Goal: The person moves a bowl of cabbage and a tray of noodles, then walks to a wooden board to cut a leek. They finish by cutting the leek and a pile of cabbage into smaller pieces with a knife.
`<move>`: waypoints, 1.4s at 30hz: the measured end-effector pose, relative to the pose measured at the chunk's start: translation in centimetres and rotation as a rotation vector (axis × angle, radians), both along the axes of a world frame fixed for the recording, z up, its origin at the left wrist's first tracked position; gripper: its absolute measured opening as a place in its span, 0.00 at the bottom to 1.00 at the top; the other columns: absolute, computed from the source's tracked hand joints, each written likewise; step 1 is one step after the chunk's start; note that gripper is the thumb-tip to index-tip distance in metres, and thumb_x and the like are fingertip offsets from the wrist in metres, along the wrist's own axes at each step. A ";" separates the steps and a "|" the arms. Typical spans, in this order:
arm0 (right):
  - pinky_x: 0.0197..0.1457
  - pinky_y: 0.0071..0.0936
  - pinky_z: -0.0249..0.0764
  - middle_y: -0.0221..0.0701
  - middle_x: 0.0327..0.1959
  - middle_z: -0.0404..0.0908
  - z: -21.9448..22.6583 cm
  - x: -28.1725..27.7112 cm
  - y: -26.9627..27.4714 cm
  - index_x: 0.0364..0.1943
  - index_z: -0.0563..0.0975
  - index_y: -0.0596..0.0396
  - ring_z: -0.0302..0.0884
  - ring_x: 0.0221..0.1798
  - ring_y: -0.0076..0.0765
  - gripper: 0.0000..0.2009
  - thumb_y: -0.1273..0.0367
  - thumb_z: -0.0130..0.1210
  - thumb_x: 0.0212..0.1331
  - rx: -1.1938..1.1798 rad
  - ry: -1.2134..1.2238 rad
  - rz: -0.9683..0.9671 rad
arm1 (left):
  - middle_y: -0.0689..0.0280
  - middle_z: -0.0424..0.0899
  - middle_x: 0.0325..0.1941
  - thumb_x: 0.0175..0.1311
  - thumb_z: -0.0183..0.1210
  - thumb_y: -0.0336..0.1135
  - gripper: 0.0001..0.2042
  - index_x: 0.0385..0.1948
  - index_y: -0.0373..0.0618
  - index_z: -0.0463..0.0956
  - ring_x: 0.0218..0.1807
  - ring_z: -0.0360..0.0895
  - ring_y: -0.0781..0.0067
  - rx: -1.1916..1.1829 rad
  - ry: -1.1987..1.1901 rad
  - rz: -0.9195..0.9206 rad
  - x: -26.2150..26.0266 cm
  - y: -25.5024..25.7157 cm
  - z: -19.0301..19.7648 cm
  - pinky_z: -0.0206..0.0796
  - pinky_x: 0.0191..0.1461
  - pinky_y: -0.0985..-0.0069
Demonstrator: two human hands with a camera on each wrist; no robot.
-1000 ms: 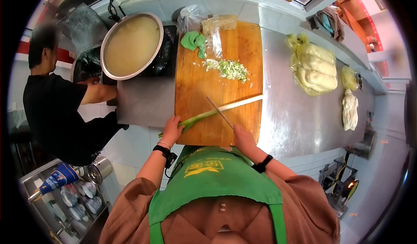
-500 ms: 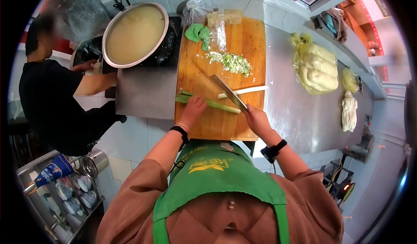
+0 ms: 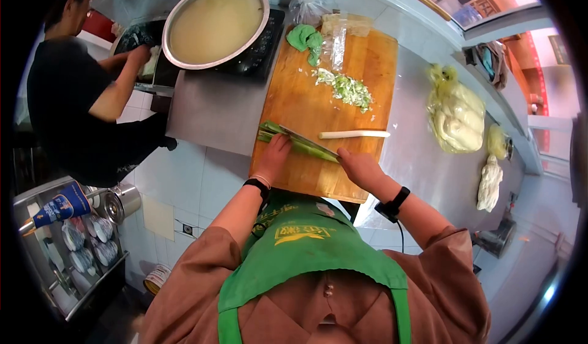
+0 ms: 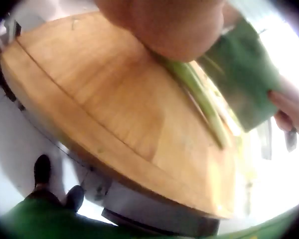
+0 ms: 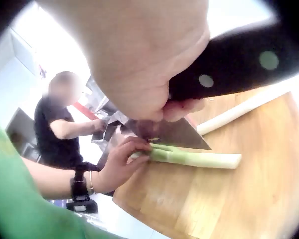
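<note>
My left hand [image 3: 274, 158] holds the green part of a large scallion [image 5: 204, 158] near the front left of the wooden cutting board [image 3: 294, 93], fingers curled over it. With my right hand [image 3: 364, 171] I grip a broad kitchen knife by its black handle [image 5: 239, 64]. Its blade [image 3: 309, 143] lies nearly in line with the held scallion, along its far side, the tip end close to the left fingers. Behind the blade rests a separate white scallion stalk [image 3: 355, 134], its right end at the board's edge. Chopped scallion [image 3: 349, 91] is heaped farther back.
A green cloth [image 3: 304, 40] and plastic bags lie at the board's back. Left of it, a large pot of cloudy liquid [image 3: 214, 26] stands on a black cooker. Bagged pale dough [image 3: 456, 120] sits on the steel counter to the right. Another person [image 3: 73, 99] works at far left.
The long scallion, whole at first, is now in two pieces. My left hand has moved onto the board with the green piece. The knife has swung from crossing the scallion to lying along it.
</note>
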State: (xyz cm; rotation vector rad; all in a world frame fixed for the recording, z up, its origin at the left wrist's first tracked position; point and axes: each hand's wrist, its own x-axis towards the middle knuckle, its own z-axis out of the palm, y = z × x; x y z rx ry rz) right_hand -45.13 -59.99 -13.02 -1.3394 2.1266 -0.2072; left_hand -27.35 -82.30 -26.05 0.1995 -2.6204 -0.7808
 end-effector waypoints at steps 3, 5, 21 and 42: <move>0.33 0.54 0.72 0.44 0.28 0.79 0.5 -0.7 0.0 0.44 0.67 0.53 0.78 0.31 0.61 0.06 0.66 0.48 0.73 -0.073 0.002 0.002 | 0.57 0.80 0.48 0.53 0.57 0.22 0.12 0.41 0.38 0.79 0.57 0.76 0.52 -0.012 0.013 0.047 -0.4 0.3 0.5 0.73 0.57 0.62; 0.33 0.54 0.73 0.45 0.28 0.79 0.4 -1.2 0.3 0.44 0.67 0.53 0.79 0.32 0.62 0.06 0.67 0.47 0.73 -0.033 -0.009 0.034 | 0.58 0.81 0.46 0.53 0.57 0.21 0.11 0.39 0.38 0.79 0.55 0.77 0.53 -0.027 0.022 0.080 -0.3 0.7 0.4 0.74 0.55 0.63; 0.34 0.53 0.75 0.48 0.30 0.81 -3.2 -1.8 0.4 0.52 0.66 0.57 0.81 0.33 0.62 0.13 0.77 0.46 0.64 -0.048 0.002 0.146 | 0.58 0.82 0.45 0.52 0.57 0.21 0.10 0.37 0.39 0.79 0.53 0.79 0.53 0.037 0.079 0.171 -0.7 1.0 -0.5 0.75 0.55 0.63; 0.37 0.53 0.74 0.46 0.31 0.80 -0.9 -3.6 5.2 0.44 0.69 0.54 0.79 0.36 0.62 0.08 0.65 0.52 0.72 -0.141 -0.071 -0.075 | 0.60 0.75 0.49 0.54 0.56 0.20 0.16 0.46 0.43 0.75 0.57 0.72 0.51 -0.003 -0.296 -0.051 -2.0 -2.6 2.9 0.73 0.56 0.62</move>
